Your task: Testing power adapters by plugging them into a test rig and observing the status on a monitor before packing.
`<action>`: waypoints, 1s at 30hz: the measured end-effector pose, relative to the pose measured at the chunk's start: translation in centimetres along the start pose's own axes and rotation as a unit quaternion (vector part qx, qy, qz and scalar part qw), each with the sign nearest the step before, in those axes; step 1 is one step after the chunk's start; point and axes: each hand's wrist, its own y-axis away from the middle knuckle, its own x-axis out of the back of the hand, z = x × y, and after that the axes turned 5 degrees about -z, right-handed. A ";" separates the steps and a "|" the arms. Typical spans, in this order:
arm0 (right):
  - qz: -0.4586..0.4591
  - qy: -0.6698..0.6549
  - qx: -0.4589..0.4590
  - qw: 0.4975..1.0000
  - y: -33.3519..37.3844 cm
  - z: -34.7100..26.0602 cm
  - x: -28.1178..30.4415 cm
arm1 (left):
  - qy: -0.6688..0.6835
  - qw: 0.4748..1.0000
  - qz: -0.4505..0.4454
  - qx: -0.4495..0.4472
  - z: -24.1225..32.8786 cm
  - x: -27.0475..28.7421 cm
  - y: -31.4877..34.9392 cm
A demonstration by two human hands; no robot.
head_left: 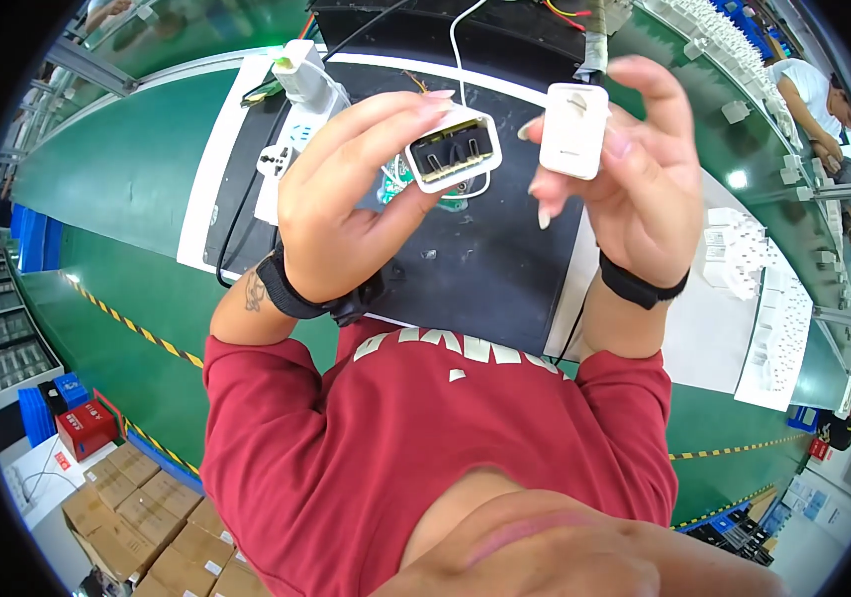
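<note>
My left hand [346, 184] is closed round a white charger housing [497, 149], whose open end shows dark inner parts and metal contacts. Apart from it, on the right, a white rectangular cover [574, 129] is pinched in my right hand [649, 179], its flat face with a small slot turned up. Both pieces are held above a black work mat [485, 259]. Beneath the left hand, a small green circuit board [455, 205] and a white cable are partly hidden.
A white power strip [301, 129] with a plugged-in adapter [298, 62] stands at the left of the mat. Black equipment [425, 35] sits behind it. Many white plastic parts [734, 249] lie on the right. Further right, other people [813, 109] sit along the green line.
</note>
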 end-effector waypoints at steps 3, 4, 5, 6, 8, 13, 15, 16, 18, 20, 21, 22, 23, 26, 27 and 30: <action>-0.009 0.057 0.020 0.998 0.4 0.1 1.1 | -0.012 1.000 0.010 -0.009 -0.4 -0.2 -0.2; -0.025 0.090 0.027 0.995 0.6 -0.1 1.6 | -0.015 1.000 0.015 -0.019 -0.4 -0.4 -0.4; -0.073 0.007 0.036 0.997 0.7 -0.3 2.3 | -0.014 1.000 0.014 -0.021 -0.2 -0.6 -0.6; -0.076 0.005 0.033 0.997 0.6 0.0 1.9 | -0.025 0.999 0.020 -0.018 -0.3 -0.5 -0.5; -0.066 0.033 0.069 0.995 0.6 0.5 0.7 | -0.039 0.999 0.029 -0.012 -0.3 -0.3 -0.6; -0.066 0.200 0.114 0.971 1.7 1.3 -0.1 | -0.160 0.979 0.017 -0.127 0.0 -0.3 -1.0; -0.044 0.224 0.125 0.965 1.7 1.7 -0.7 | -0.169 0.974 -0.003 -0.149 0.3 -0.3 -1.0; -0.038 0.251 0.124 0.959 1.7 1.8 -0.8 | -0.169 0.974 0.001 -0.148 0.4 -0.2 -1.0; -0.038 0.260 0.128 0.956 1.6 1.8 -1.0 | -0.184 0.967 -0.003 -0.175 0.5 -0.1 -1.0; -0.037 0.269 0.132 0.953 1.5 1.8 -1.2 | -0.189 0.964 0.009 -0.186 0.5 -0.1 -1.0; -0.044 0.270 0.125 0.954 1.5 1.9 -1.2 | -0.196 0.962 0.015 -0.192 0.6 -0.1 -1.1; -0.050 0.271 0.118 0.954 1.6 1.9 -1.2 | -0.203 0.959 0.020 -0.197 0.6 -0.1 -1.1; -0.052 0.274 0.117 0.953 1.6 1.9 -1.4 | -0.202 0.959 0.023 -0.196 0.6 -0.1 -1.1; -0.011 0.205 0.075 0.976 1.7 1.9 -1.7 | -0.211 0.956 0.022 -0.204 0.3 -0.1 -1.3; -0.010 0.195 0.082 0.977 1.7 1.9 -1.8 | -0.226 0.945 0.039 -0.235 -0.1 -0.2 -1.5; -0.006 0.202 0.088 0.975 1.5 1.6 -2.0 | -0.238 0.933 0.054 -0.264 -0.3 -0.3 -1.6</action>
